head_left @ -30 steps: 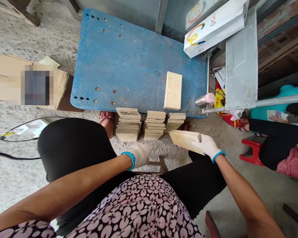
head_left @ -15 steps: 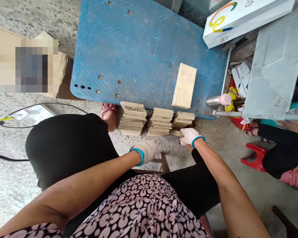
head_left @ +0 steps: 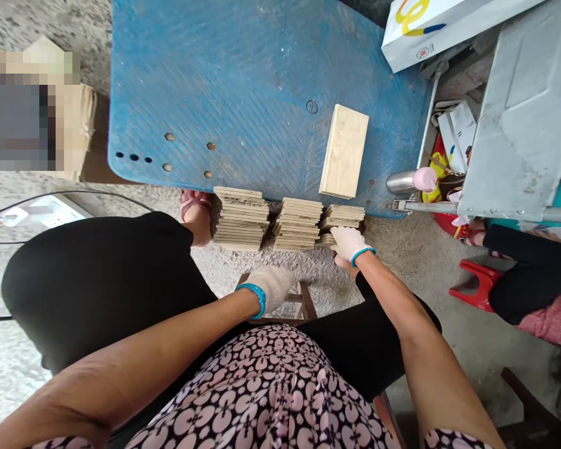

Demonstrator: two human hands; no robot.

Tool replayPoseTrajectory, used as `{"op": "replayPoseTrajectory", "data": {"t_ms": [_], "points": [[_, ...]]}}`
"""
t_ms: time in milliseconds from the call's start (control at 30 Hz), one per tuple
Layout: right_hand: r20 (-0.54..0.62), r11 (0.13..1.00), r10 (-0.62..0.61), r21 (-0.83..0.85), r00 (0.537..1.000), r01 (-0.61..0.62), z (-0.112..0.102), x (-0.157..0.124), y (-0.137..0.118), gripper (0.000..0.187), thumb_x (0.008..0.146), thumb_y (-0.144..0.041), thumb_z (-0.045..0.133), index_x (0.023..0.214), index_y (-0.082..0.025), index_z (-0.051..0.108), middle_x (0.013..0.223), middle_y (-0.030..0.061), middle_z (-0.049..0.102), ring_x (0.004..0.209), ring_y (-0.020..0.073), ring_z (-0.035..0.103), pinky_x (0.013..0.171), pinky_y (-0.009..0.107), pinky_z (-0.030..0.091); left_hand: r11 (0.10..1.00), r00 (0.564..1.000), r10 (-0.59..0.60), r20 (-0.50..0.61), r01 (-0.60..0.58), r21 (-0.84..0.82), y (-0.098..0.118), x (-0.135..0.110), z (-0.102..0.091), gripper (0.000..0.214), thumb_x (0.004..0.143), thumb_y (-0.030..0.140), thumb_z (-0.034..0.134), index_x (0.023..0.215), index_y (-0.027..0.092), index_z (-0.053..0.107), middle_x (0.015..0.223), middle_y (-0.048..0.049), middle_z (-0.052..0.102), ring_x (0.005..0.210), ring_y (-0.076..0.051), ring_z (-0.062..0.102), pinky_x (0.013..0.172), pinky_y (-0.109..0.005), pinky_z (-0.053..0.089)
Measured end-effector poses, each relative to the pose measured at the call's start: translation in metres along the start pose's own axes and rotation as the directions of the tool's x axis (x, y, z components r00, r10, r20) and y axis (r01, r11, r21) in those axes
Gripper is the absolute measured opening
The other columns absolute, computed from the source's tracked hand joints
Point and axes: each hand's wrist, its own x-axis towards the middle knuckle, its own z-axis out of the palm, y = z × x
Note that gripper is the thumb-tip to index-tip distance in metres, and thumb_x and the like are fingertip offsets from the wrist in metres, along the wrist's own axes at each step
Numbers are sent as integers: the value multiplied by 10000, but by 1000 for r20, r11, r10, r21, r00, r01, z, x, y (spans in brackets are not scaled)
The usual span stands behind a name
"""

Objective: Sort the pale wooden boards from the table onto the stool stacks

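Plainly, the cloth-gloved right hand (head_left: 348,243) pinches thin, flat wooden boards (head_left: 326,240), a ragged-edged stack (head_left: 298,224) to its left; the left hand (head_left: 275,289)'s grip is unclear.

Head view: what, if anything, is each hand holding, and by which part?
The right hand grips a few thin wooden boards by their right end; the left hand holds nothing visible.

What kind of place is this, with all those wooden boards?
Probably a small workshop: there are three stacks of thin, pale wooden boards, a scuffed, rectangular blue platform beside them, and white cloth gloves with blue cuffs being worn.
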Motion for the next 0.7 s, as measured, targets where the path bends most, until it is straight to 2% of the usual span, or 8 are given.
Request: {"op": "replayPoseTrajectory", "data": {"t_ms": [200,400,500,600,633,700], "points": [[-156,996,1,91,988,14,6,-21,8,357,959,-257,464,1298,-192,556,1311,129,619,1165,254,602,953,329,458,1000,1000,-25,-8,25,2,2,0,-4,414,863,219,565,1258,105,615,1152,-198,678,1052,-367,661,876,-463,538],[-273,975,126,211,954,-69,-6,-37,22,369,995,-322,376,1275,-220,594,1297,70,648,1131,243,627,943,325,474,1000,1000,-27,-11,27,-7,5,8,-4,404,839,196,573,1222,84,636,1144,-224,676,1057,-376,657,859,-476,536],[-348,926,269,351,898,-141,-21,-31,36,377,988,-354,376,1248,-209,608,1282,72,659,1133,249,622,956,335,468,1000,999,5,-37,-5,-12,8,12,-1,457,839,224,583,1279,103,615,1153,-226,675,1061,-370,656,860,-463,533],[-372,843,407,504,834,-187,-38,-15,53,402,976,-376,393,1242,-172,615,1258,102,670,1155,255,604,979,329,447,997,998,35,-61,-39,-71,12,8,-9,532,834,290,580,1347,152,582,1213,-193,664,1091,-352,646,887,-437,523],[-369,829,426,525,826,-193,-43,-9,59,423,978,-384,380,1252,-156,609,1264,118,664,1167,262,595,985,332,439,992,995,41,-89,-51,-115,13,6,-15,555,844,321,561,1380,178,559,1253,-169,653,1122,-336,635,916,-418,512],[-357,833,397,526,846,-169,-50,6,70,488,998,-379,294,1313,-119,561,1295,155,637,1194,280,571,995,355,425,975,984,3,-179,-43,-220,14,3,-34,586,877,375,505,1447,235,496,1326,-114,623,1179,-290,609,968,-367,486]]}}
